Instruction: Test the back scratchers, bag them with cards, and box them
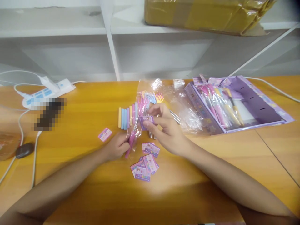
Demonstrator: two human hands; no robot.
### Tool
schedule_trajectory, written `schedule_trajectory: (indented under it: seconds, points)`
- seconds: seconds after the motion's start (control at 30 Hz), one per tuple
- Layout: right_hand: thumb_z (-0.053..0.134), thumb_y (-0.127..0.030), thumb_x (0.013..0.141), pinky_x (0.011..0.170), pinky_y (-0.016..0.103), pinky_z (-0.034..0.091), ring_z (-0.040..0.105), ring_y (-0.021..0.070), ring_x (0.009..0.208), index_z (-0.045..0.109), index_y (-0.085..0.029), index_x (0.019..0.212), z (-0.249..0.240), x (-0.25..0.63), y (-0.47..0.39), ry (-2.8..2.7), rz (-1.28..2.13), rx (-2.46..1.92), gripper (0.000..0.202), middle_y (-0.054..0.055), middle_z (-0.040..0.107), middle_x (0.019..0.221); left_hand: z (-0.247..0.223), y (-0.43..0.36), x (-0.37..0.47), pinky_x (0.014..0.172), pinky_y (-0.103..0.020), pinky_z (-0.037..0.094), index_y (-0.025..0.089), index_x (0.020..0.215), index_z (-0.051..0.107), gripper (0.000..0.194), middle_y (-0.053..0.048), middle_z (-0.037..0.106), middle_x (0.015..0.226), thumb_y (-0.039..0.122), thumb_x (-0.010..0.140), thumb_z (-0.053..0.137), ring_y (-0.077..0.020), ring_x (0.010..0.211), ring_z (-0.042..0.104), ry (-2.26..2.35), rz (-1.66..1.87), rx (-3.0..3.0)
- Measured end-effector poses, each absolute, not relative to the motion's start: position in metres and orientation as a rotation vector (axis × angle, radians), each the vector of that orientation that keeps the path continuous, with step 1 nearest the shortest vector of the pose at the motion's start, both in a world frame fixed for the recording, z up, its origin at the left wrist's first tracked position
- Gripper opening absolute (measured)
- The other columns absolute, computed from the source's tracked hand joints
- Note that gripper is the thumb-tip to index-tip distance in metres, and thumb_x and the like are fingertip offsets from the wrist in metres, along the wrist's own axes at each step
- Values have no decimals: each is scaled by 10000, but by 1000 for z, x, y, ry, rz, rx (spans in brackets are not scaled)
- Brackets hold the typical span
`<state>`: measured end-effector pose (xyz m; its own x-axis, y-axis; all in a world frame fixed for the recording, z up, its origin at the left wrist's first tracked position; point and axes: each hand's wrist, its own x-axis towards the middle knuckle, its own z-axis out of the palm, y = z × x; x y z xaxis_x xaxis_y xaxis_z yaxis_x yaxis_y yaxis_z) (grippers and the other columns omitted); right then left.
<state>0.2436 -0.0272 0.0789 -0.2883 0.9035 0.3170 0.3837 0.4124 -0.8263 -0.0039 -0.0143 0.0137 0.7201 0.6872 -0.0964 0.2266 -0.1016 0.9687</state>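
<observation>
My left hand (117,145) is closed round the lower part of a pink stick (132,142) in a clear bag. The stick's top is a pink hand shape with spread fingers. In my right hand (164,126) a small purple card (147,120) is pinched between thumb and fingers, against the bag. Behind my hands several pastel handles (126,118) lie side by side, with blue and yellow hand-shaped heads (159,97) and metal rods near them. Several printed cards (142,170) lie loosely piled nearer me, and one pink card (105,134) lies to the left.
Clear plastic bags (191,120) lie right of my hands, beside a purple box (253,106) holding several bagged sticks. At left are a power strip (49,93), cables and a black object (24,150). A taped carton (206,14) rests on the shelf above.
</observation>
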Motion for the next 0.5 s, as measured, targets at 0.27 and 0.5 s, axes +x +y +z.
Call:
schedule_trajectory:
  seconds: [0.27, 0.5]
  points:
    - [705, -672, 971, 708, 343, 620, 680, 168, 711, 833, -211, 1052, 34, 236, -8, -1242, 1353, -1091, 485, 57, 767, 981, 12, -10, -7, 632, -311, 387, 201, 777, 616, 267, -15, 584, 683, 406, 935, 549, -183, 616, 509, 575, 481, 1747]
    - [768, -641, 934, 674, 327, 661, 710, 159, 676, 835, -200, 994, 26, 208, -40, -1173, 1731, -902, 449, 30, 774, 852, -3, -9, -1, 626, -301, 496, 213, 992, 602, 443, -33, 638, 849, 653, 1010, 547, -192, 697, 596, 763, 865, 1121]
